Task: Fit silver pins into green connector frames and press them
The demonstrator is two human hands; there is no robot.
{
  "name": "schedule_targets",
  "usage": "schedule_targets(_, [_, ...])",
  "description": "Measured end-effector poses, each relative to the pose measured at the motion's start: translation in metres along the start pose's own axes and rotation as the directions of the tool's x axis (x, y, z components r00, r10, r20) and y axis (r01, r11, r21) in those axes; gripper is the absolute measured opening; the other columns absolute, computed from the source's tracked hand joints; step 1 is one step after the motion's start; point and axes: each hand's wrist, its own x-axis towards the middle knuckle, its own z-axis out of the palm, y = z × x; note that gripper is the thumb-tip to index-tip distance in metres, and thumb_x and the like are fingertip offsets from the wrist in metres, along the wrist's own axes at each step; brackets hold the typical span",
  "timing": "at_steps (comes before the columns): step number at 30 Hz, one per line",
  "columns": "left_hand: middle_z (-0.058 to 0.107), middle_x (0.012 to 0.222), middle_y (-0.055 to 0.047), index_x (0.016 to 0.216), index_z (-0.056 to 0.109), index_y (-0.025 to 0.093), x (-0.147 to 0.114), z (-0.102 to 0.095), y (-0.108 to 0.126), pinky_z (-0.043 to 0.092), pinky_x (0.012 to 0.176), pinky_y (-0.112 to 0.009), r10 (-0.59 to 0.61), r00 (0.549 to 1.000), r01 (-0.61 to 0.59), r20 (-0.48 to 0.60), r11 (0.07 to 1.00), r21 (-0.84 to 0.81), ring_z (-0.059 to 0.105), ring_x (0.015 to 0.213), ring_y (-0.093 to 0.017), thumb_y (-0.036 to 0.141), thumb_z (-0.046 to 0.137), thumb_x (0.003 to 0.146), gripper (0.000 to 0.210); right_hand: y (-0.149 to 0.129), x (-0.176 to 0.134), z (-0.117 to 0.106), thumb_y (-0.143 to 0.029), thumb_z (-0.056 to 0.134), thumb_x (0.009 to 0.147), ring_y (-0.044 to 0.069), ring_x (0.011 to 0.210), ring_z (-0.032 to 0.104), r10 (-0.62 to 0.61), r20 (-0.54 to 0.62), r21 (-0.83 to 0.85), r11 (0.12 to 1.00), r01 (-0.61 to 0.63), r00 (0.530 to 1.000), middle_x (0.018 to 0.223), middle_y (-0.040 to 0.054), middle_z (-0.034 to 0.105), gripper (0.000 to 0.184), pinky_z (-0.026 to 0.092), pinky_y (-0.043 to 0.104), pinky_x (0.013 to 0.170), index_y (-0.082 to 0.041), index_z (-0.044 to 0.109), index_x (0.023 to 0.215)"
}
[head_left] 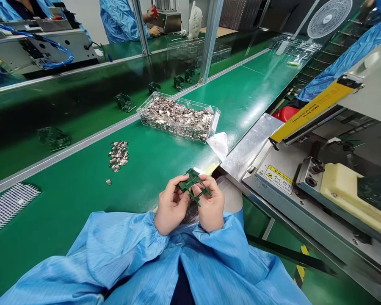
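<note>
The left hand (pixel 172 207) and right hand (pixel 212 206) pinch one green part (pixel 187 183) by the table's (pixel 146 163) near edge; a clear tray (pixel 174 131) heaped with small metal pieces (pixel 178 112) stands toward the table's far edge.

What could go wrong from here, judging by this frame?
The green part, held by the fingers of the left hand and right hand, might slip.
The loose metal pile could scatter if a sleeve brushes it.
The machine bears an "INJURE HAND" label; a straying hand may get hurt.
</note>
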Motion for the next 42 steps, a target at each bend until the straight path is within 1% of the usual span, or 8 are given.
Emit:
schedule_targets(10, [0.068,0.098,-0.006,0.119,0.054,0.020,0.011,-0.009,0.026,0.054,0.070,-0.025,-0.121,0.966,0.108,0.229,0.992,0.069,0.066,0.081,-0.016,0.030,0.059,0.088,0.032,-0.021,0.007,-0.055,-0.028,0.071,0.082,0.025,0.124,0.051,-0.033,0.371,-0.073,0.995,0.065,0.928,0.141,0.0090,0.049,0.064,0.047,0.040,0.097,-0.029,0.042,0.139])
schedule_targets(16, [0.069,0.087,-0.003,0.127,0.052,0.022,0.048,0.018,0.081,0.051,0.064,-0.025,-0.211,0.589,0.044,0.780,0.972,0.229,0.066,0.075,-0.017,0.027,0.060,0.087,0.041,-0.068,0.002,-0.138,-0.042,0.081,0.076,0.027,0.116,0.058,-0.249,0.513,-0.188,0.901,0.390,0.822,0.126,0.0092,0.061,0.066,0.047,0.042,0.101,-0.026,0.053,0.134])
schedule_targets(18, [0.071,0.097,-0.004,0.132,0.049,0.023,0.069,0.048,0.094,0.053,0.068,-0.025,-0.152,0.432,-0.011,0.889,0.985,0.173,0.068,0.085,-0.019,0.029,0.063,0.086,0.048,-0.080,-0.007,-0.176,-0.048,0.080,0.075,0.029,0.112,0.061,-0.256,0.369,-0.260,0.894,0.364,0.893,0.123,0.0105,0.063,0.066,0.050,0.044,0.098,-0.025,0.055,0.131])
schedule_targets(20, [0.068,0.113,-0.009,0.128,0.052,0.020,0.088,0.091,0.103,0.054,0.080,-0.029,-0.018,0.412,-0.125,0.911,0.989,0.076,0.067,0.100,-0.021,0.031,0.065,0.085,0.046,-0.088,-0.017,-0.217,-0.050,0.078,0.076,0.031,0.113,0.061,-0.364,0.034,-0.385,0.855,0.348,0.931,0.125,0.0111,0.062,0.066,0.051,0.049,0.098,-0.024,0.054,0.131])
schedule_targets(25, [0.056,0.135,-0.018,0.129,0.051,0.013,0.106,0.225,0.115,0.042,0.108,-0.039,0.341,0.416,-0.490,0.843,0.865,-0.108,0.053,0.128,-0.028,0.030,0.070,0.080,0.055,-0.102,-0.026,-0.303,-0.039,0.078,0.077,0.039,0.123,0.055,-0.648,-0.647,-0.627,0.752,0.204,0.402,0.128,0.0101,0.059,0.061,0.039,0.070,0.103,-0.023,0.051,0.130])
schedule_targets(33, [0.060,0.128,-0.022,0.144,0.035,0.007,0.108,0.313,0.125,0.050,0.095,-0.042,0.103,0.427,-0.326,0.898,0.944,0.047,0.059,0.118,-0.033,0.038,0.074,0.077,0.083,-0.133,-0.001,-0.340,-0.047,0.082,0.070,0.035,0.113,0.062,-0.521,-0.579,-0.647,0.761,0.035,0.627,0.116,0.0126,0.066,0.073,0.044,0.057,0.104,-0.021,0.052,0.130])
schedule_targets(37, [0.064,0.115,-0.017,0.136,0.046,0.008,0.124,0.276,0.126,0.053,0.091,-0.037,0.160,0.606,-0.169,0.779,0.983,-0.071,0.063,0.104,-0.025,0.038,0.079,0.070,0.080,-0.141,0.033,-0.349,-0.052,0.081,0.066,0.032,0.107,0.065,-0.498,-0.396,-0.725,0.686,0.070,0.772,0.112,0.0128,0.068,0.076,0.048,0.054,0.100,-0.018,0.053,0.129])
schedule_targets(42, [0.065,0.093,-0.005,0.117,0.061,0.011,0.138,0.181,0.115,0.055,0.082,-0.033,0.044,0.549,-0.107,0.835,0.994,0.018,0.063,0.086,-0.018,0.031,0.078,0.069,0.055,-0.151,0.065,-0.350,-0.059,0.077,0.069,0.030,0.105,0.066,-0.191,-0.110,-0.823,0.567,0.018,0.975,0.111,0.0107,0.069,0.068,0.052,0.047,0.097,-0.021,0.058,0.122])
